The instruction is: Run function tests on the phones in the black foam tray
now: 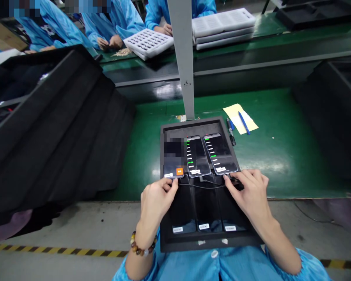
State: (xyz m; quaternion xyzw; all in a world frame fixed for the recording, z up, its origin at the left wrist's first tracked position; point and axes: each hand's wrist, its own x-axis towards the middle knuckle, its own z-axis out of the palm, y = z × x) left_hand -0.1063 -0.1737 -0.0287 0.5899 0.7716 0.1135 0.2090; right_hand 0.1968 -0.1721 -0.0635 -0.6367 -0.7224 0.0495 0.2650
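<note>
A black foam tray (pixel 228 236) holds two rows of phones in front of me. My left hand (pixel 157 197) pinches at the lower edge of the left phone (pixel 172 166), where a thin black cable (pixel 204 186) begins beside the thumb. Lists of white and green text show on the middle phone (pixel 199 156) and the right phone (pixel 220 152). At the right phone's bottom edge, my right hand (pixel 251 191) has its thumb against the corner and its fingers curled by dark cable. Whatever lies between those fingertips is hidden. Several dark phones with white labels (pixel 204 226) fill the near row.
Stacked black foam trays (pixel 61 128) rise on the left, with more trays (pixel 330 117) on the right. A grey post (pixel 185 62) stands behind my tray. Yellow paper (pixel 235 113), a blue pen (pixel 244 123) and a black marker (pixel 231 132) lie nearby. Co-workers in blue sit opposite by white trays (pixel 149 41).
</note>
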